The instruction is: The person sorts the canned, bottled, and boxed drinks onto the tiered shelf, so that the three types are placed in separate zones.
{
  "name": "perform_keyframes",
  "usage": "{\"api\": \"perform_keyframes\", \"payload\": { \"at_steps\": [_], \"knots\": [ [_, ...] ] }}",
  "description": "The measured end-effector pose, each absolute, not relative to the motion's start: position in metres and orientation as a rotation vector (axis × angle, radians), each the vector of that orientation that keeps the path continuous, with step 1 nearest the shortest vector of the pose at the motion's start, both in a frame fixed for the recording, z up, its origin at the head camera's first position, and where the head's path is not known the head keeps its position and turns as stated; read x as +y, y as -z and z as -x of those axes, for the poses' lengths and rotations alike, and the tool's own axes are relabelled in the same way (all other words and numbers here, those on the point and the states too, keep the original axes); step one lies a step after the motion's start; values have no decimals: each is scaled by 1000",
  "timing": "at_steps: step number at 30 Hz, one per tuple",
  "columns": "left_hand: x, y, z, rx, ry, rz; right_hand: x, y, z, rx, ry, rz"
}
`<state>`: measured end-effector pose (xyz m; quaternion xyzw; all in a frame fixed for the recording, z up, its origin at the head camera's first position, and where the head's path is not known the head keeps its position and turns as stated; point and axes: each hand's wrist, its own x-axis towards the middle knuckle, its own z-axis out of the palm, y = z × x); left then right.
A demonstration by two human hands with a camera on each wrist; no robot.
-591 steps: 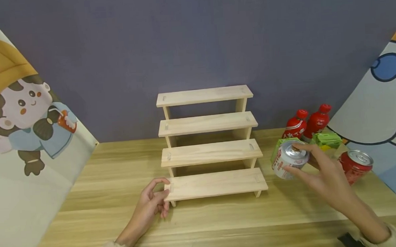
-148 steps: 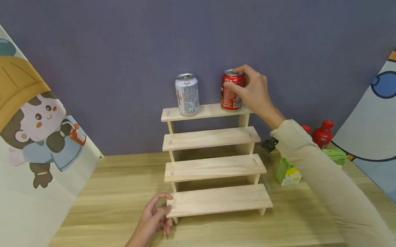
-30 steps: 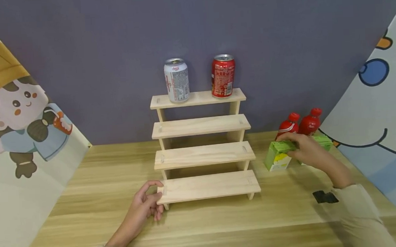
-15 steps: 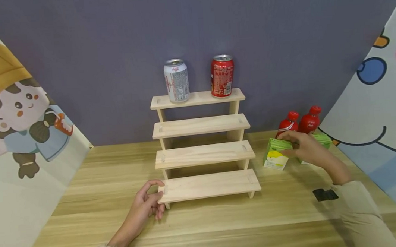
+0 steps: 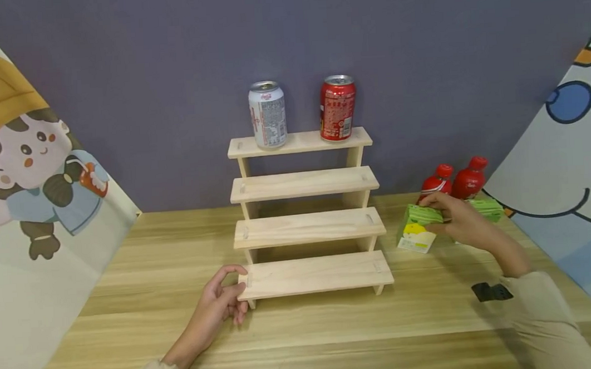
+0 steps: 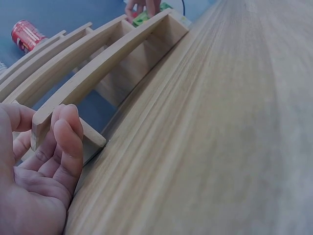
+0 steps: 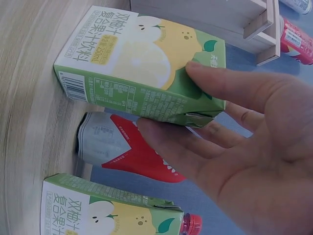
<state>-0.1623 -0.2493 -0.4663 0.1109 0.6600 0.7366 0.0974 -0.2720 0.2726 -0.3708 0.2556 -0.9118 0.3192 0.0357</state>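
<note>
At the right of the head view my right hand grips the top of a green juice carton. Its thumb lies on the printed front, with fingers on the side; whether the carton's base touches the table I cannot tell. My left hand pinches the left end of the lowest step of a four-tier wooden display rack, thumb and fingers on the board's edge. On the top tier stand a white soda can at left and a red soda can at right, apart from each other.
A second green juice carton stands beside the held one. Two red-capped bottles are behind the cartons, partly hidden. A dark wall rises behind the rack, and printed side panels flank the wooden table.
Long before, the right hand held the white can; later it held the red can on the top tier. Since a second ago, the gripped carton has turned, its yellow front facing the head camera more.
</note>
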Motion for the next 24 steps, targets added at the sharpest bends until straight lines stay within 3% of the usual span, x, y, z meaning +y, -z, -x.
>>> {"api": "perform_keyframes", "payload": {
  "at_steps": [24],
  "knots": [
    [-250,468,164,1941,-2188,-294,275,368,269,-2841,-971,-761]
  ]
}}
